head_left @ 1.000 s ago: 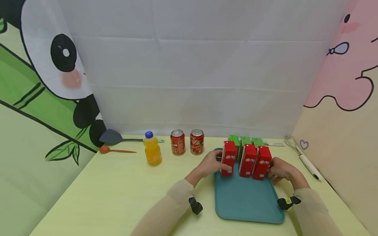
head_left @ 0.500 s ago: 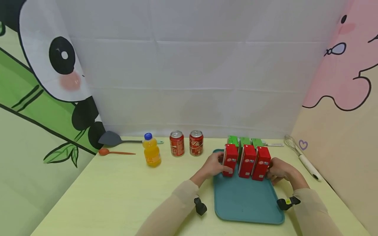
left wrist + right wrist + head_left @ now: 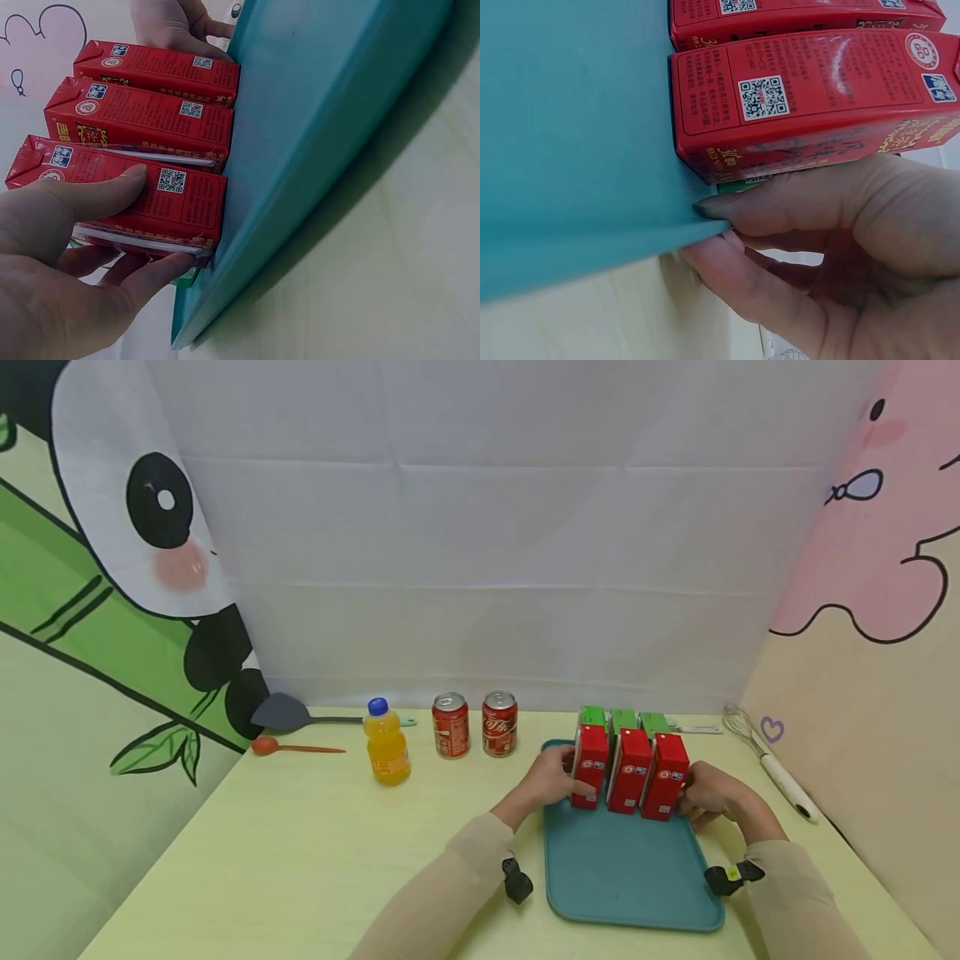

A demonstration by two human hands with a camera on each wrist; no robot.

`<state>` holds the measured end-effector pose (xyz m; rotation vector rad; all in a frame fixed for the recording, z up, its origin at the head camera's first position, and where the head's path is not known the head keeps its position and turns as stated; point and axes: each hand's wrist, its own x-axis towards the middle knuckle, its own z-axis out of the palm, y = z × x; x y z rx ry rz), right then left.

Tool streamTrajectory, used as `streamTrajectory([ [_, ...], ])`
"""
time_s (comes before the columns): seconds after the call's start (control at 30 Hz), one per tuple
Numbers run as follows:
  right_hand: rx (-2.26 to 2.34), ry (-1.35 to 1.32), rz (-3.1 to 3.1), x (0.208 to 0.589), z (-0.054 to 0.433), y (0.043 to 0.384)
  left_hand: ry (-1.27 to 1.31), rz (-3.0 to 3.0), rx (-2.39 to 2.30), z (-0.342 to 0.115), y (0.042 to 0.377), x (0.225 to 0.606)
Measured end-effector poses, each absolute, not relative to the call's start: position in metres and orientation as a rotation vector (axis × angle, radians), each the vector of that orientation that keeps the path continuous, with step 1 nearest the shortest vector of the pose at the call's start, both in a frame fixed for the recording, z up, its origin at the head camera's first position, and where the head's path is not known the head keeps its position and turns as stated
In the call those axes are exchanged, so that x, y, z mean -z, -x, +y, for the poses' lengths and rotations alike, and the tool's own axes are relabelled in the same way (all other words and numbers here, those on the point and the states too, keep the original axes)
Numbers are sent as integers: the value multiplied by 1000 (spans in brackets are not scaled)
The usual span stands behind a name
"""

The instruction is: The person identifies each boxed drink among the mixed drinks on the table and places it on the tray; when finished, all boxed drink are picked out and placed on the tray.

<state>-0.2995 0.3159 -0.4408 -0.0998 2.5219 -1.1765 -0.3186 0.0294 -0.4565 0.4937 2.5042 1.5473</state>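
Note:
My left hand (image 3: 550, 779) holds the leftmost of three red drink cartons (image 3: 150, 191), thumb on its front face and fingers curled along its side. All three stand upright in a row on a teal tray (image 3: 630, 872). Only a small gap separates the left carton from the middle red carton (image 3: 629, 772). At the tray's right side, my right hand (image 3: 810, 232) pinches the rim, thumb above and fingers beneath, just beside the right red carton (image 3: 802, 97). Green cartons (image 3: 622, 719) stand behind the red ones, mostly hidden by them.
Left of the tray stand two red soda cans (image 3: 451, 727) and an orange juice bottle (image 3: 387, 747). A grey spatula (image 3: 281, 713) and an orange spoon (image 3: 268, 746) lie at the back left. A whisk (image 3: 780, 774) lies along the right side, near the wall.
My left hand has moved right with the left red carton and lowered it slightly, bringing it closer to the middle one. The right hand keeps its place on the tray rim.

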Motion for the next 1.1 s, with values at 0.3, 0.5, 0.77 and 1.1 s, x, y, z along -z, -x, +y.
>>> streamTrajectory([
  [0.3,1163,97,2529,442,317,301,-468,2544,-1540,35,319,456],
  [0.5,1165,101,2533,442,318,301,-425,2550,-1596,39,316,456],
  [0.77,1163,116,2533,440,318,301,-434,2545,-1583,39,317,455],
  [1.1,1178,114,2520,441,318,300,-439,2543,-1585,39,318,458],
])
